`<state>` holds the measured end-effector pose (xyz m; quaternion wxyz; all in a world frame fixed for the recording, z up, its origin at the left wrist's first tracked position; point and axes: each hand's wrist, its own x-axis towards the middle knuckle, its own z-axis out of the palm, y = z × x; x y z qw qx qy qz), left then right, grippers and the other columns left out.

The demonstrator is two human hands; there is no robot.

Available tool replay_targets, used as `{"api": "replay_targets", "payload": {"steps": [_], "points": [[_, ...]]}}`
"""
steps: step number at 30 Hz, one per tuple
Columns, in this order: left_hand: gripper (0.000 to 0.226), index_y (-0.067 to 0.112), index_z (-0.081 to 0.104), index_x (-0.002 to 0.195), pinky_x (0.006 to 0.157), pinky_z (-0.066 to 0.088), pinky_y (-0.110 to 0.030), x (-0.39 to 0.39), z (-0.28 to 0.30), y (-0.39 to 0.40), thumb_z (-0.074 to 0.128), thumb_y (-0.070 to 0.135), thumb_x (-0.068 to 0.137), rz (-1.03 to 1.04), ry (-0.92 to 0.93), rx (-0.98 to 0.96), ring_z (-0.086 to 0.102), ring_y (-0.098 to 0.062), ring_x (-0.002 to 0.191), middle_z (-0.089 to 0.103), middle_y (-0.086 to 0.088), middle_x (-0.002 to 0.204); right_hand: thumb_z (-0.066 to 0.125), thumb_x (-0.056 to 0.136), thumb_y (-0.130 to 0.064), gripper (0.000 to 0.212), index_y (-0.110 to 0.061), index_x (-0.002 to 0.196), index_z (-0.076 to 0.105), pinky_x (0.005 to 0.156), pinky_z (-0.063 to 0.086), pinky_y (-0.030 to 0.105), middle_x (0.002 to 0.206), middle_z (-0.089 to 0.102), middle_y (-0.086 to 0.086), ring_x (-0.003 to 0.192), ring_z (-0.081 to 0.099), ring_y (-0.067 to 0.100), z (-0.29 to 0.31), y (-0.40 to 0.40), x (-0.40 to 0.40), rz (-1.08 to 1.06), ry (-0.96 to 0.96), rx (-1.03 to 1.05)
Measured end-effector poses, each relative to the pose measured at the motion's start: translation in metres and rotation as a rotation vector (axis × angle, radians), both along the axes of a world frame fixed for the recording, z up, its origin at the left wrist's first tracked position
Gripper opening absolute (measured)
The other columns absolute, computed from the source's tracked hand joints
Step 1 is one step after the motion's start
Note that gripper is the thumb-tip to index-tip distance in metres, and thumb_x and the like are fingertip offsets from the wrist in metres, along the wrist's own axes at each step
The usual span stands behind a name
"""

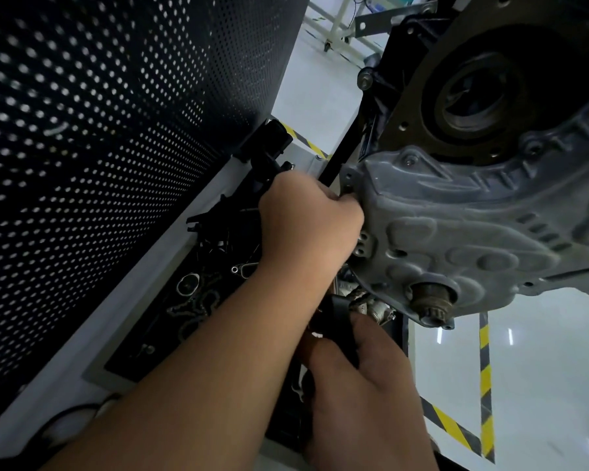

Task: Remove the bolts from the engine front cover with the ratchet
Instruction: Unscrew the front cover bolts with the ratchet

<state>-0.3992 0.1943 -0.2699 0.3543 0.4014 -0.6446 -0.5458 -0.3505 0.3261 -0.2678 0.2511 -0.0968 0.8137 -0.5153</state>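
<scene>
Your left hand (308, 215) is closed into a fist against the left edge of the engine front cover (456, 239), its fingertips pinched at a bolt position on the flange; whether they hold a loosened bolt or only a socket there cannot be told, since the knuckles hide the point of contact. This placement suits finger-spinning a fastener already broken free, or steadying a tool on its head. Your right hand (364, 375) is closed round a dark handle, probably the ratchet (340, 321), held low beneath the cover's lower corner, near the crankshaft snout (430, 304); the grip is full, thumb laid over the handle, so the tool stays ready while the other hand works. The cover remains seated on the engine, grey and ribbed, filling the right of the view below the large round opening (483, 93); it hangs clear of the floor, so you can reach its edge from below. To the left, a tray (198, 294) of removed parts, including chain and small rings, lies on the pale tabletop (143, 277) at the foot of a black perforated panel (99, 130); it sits just beside your left forearm, a short reach for dropping each bolt as it comes out.
</scene>
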Motion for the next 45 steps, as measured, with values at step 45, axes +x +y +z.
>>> {"api": "replay_targets", "payload": {"steps": [45], "points": [[0.012, 0.013, 0.066, 0.077, 0.047, 0.048, -0.021, -0.004, -0.001, -0.005, 0.077, 0.01, 0.082, -0.092, 0.325, 0.836, 0.049, -0.005, 0.041, 0.061, 0.001, 0.057, 0.063, 0.063, -0.032, 0.021, -0.029, 0.081, 0.073, 0.049, 0.036, 0.02, 0.044, 0.05, -0.01, 0.04, 0.046, 0.009, 0.006, 0.0, -0.002, -0.068, 0.124, -0.144]]}}
